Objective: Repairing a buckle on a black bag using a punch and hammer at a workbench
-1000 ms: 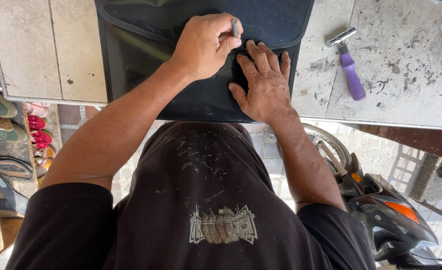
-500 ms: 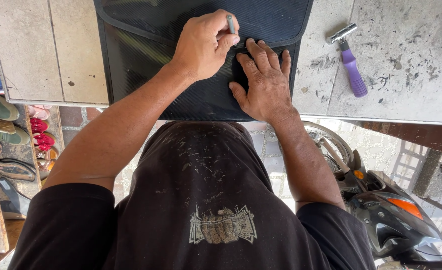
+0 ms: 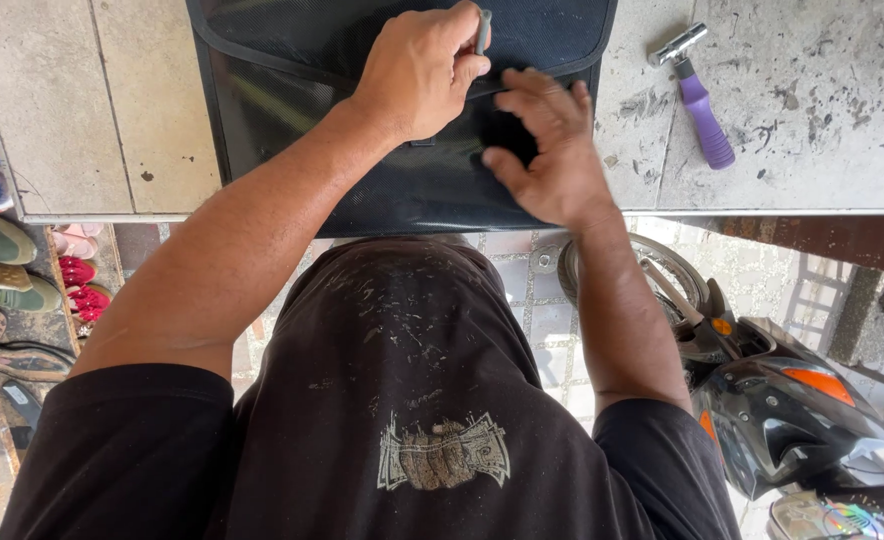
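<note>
A black fabric bag (image 3: pixel 292 110) with a stitched flap lies on a tiled counter (image 3: pixel 92 110) and hangs over its near edge. My left hand (image 3: pixel 417 70) rests on the bag's middle, pinching a small grey tool (image 3: pixel 482 30) that points up between thumb and fingers. My right hand (image 3: pixel 547 150) sits just to the right of it with its fingers spread and slightly blurred, its palm on or just above the dark fabric. The two hands almost touch.
A purple-handled tool with a metal head (image 3: pixel 697 95) lies on the stained counter to the right of the bag. Below the counter edge are a black motorcycle (image 3: pixel 792 410) at right and several shoes on a rack (image 3: pixel 12 270) at left.
My right hand has shifted a little on the bag and its fingers have lifted and bunched. My left hand stays in place with the grey tool.
</note>
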